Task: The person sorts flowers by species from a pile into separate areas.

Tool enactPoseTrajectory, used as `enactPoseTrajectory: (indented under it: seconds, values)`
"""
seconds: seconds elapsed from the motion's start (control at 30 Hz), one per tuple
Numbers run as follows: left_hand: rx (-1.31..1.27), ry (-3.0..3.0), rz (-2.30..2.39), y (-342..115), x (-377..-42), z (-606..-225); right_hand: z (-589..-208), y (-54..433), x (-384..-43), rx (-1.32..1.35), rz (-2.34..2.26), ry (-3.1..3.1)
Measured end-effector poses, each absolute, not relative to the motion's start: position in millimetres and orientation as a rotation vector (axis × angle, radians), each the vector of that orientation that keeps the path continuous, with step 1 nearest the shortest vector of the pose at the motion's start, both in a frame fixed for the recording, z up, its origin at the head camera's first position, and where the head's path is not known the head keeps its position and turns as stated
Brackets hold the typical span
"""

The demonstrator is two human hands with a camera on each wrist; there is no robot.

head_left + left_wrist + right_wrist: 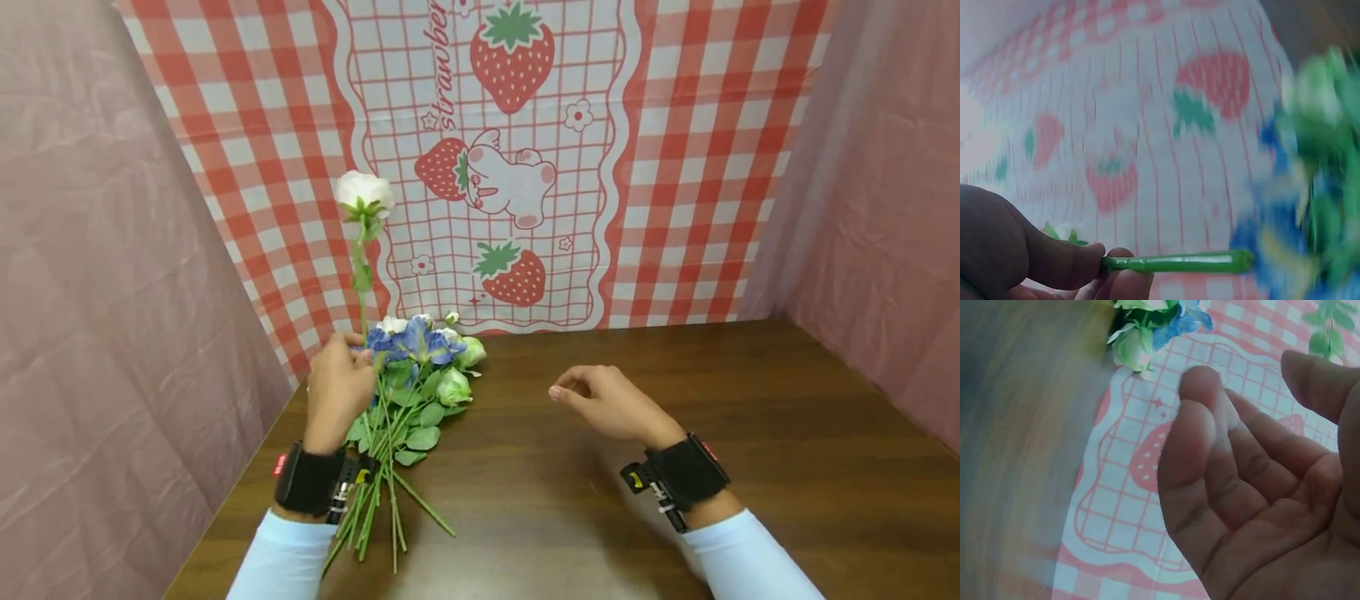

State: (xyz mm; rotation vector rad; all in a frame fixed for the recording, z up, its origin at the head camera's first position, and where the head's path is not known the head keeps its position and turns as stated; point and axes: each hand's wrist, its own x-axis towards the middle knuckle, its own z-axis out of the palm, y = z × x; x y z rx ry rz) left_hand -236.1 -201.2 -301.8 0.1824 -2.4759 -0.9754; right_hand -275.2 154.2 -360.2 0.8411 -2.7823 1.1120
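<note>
A white artificial flower (pixel 364 193) stands upright on its green stem, pinched low between the thumb and fingers of my left hand (pixel 339 379). The lower end of that stem (pixel 1185 262) sticks out past the fingertips in the left wrist view. Just beside this hand lies a bunch of artificial flowers, with blue blooms (pixel 422 340), greenish-white blooms (pixel 454 387) and several green stems (pixel 386 475) pointing toward me. My right hand (pixel 611 404) hovers over the table to the right, fingers loosely bent, holding nothing.
A brown wooden table (pixel 540 517) carries the bunch on its left part. Behind it hangs a red-and-white checked cloth (pixel 697 167) printed with strawberries. Pink curtains (pixel 150 292) close off both sides. Each wrist wears a black band (pixel 686 469) with a small camera.
</note>
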Motion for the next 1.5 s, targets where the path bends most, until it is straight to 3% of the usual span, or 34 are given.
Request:
enactPoseTrajectory:
  seconds: [0.3, 0.57, 1.03, 1.5]
  values:
    - [-0.082, -2.428, -1.1, -114, -258, -317, -360, 142, -276, 0.774, 1.167, -2.73]
    - [-0.21, -2.417, -1.227, -70, -261, -328, -352, 131, -275, 0.764, 1.23, -2.596]
    - [-0.473, -2.432, -1.32, -31, -246, -338, -337, 119, -268, 0.665, 1.246, -2.256]
    - [-0.582, -2.554, -1.332, -36, -230, -332, -330, 116, -256, 0.662, 1.224, -2.115]
